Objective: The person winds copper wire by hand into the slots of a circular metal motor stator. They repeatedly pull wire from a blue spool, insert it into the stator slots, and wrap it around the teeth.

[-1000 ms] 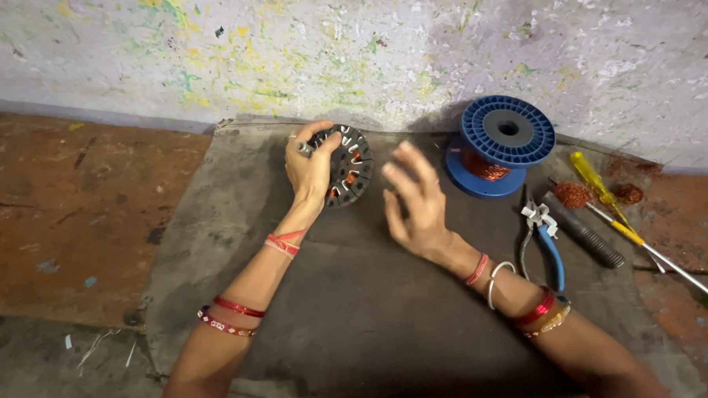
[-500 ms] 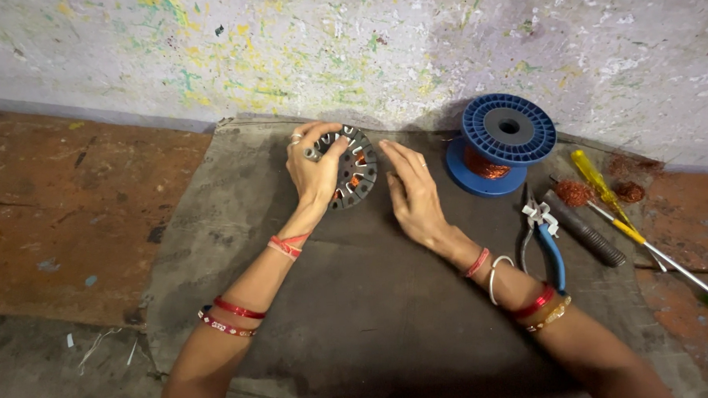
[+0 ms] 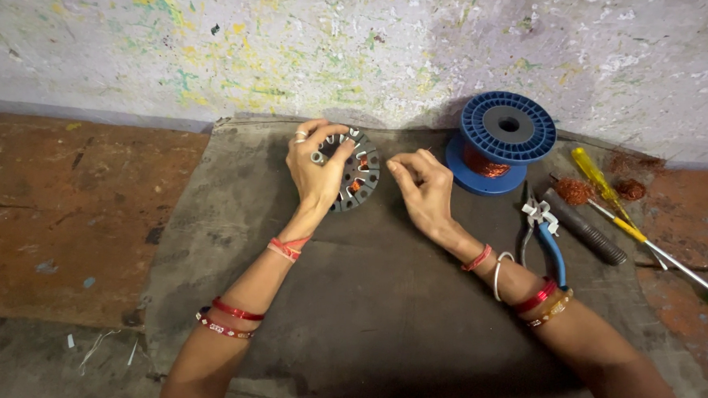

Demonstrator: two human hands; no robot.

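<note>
The left hand (image 3: 315, 170) grips a round, dark grey motor core (image 3: 355, 174) and props it on edge on the grey mat (image 3: 357, 301), near the mat's far edge, close under the paint-spattered wall (image 3: 364, 42). The left fingers (image 3: 314, 134) curl over the ring's top and left rim, with the thumb pressed on its face, so the hand is closed firmly around the part. Copper windings show in some of its slots.

The right hand (image 3: 423, 187) hovers just beside the ring on its right, not touching it. Its fingers are drawn narrow, thumb and forefinger pinched together; a very thin wire may run between them, but it is too fine to tell.

The ring looks like stacked steel: stiff, fairly heavy for its bulk, and unlikely to slip, given its notched rim. The outer rim is probably the safe place to hold. The copper turns look delicate and would likely bend or scrape if squeezed.

Toward the mat's far right corner stands a blue spool (image 3: 499, 139) of copper wire, well apart from the right hand. Along the mat's right edge lie blue-handled pliers (image 3: 545, 235), a dark rod (image 3: 584, 225) and a yellow-handled screwdriver (image 3: 601, 184).
</note>
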